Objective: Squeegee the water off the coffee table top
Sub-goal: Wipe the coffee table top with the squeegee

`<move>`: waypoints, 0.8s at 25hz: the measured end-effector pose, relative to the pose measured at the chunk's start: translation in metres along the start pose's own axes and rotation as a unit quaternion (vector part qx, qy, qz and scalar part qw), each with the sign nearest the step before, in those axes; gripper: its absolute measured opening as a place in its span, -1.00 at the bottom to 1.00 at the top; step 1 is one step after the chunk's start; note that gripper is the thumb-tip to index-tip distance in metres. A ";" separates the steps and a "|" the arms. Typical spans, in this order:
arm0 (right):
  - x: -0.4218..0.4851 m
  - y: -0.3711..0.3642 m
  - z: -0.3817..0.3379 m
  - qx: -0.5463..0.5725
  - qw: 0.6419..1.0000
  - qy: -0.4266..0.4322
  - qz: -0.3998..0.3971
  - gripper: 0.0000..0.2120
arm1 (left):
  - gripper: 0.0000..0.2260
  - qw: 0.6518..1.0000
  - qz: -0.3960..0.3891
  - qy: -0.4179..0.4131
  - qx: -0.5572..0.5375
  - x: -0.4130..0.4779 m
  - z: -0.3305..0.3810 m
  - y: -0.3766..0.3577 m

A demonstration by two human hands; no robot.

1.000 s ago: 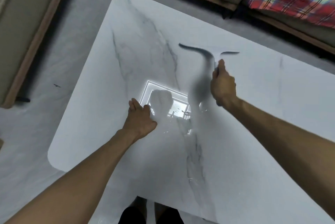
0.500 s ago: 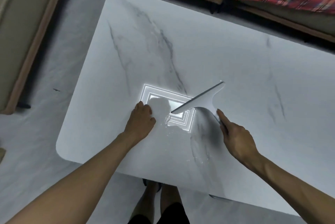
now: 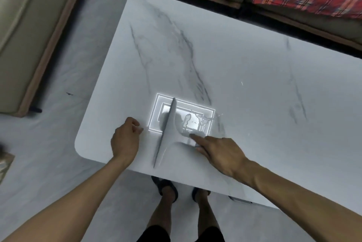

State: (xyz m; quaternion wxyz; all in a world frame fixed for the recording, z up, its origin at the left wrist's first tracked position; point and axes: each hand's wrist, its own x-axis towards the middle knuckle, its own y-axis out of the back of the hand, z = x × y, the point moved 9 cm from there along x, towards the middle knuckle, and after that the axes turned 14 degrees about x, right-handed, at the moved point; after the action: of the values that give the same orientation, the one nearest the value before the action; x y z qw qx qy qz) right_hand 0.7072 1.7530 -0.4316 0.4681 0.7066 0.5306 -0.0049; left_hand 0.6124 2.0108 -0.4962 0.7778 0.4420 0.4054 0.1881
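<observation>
R hand grips squeegee, blade near table front edge, L hand curled, empty

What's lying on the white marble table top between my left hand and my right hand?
The blade of the pale grey squeegee lies between the left hand and the right hand, which grips its handle, in the head view.

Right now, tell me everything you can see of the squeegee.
The squeegee is pale grey, plastic by the look, T-shaped: a long straight blade with a dark edge, and a handle flaring out of its middle. The blade lies on the table top, running from the bright light reflection toward the near edge, slightly blurred. The right hand grips the handle, index finger stretched along it. The left hand is beside the blade, apart from it. Water pools on the handle side.
</observation>
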 end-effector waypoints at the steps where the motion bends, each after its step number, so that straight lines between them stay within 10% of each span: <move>1: 0.015 -0.023 -0.024 -0.011 0.998 0.041 -0.038 -0.57 | -0.90 0.999 0.023 0.029 0.013 -0.001 -0.017 0.005; 8: 0.062 -0.075 -0.048 -0.070 0.988 0.101 -0.097 -0.58 | -0.69 0.997 -0.029 0.073 0.021 -0.009 -0.052 -0.024; 20: -0.077 0.042 0.168 -0.085 0.985 -0.135 0.064 -0.59 | -0.73 0.992 -0.118 -0.032 -0.003 -0.044 0.048 -0.081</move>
State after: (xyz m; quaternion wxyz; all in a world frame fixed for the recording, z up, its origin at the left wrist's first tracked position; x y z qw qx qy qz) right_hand 0.7876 1.5839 -0.4594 0.5934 0.6893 0.4149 -0.0251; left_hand 0.6189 1.9129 -0.5307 0.8087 0.3945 0.4285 0.0820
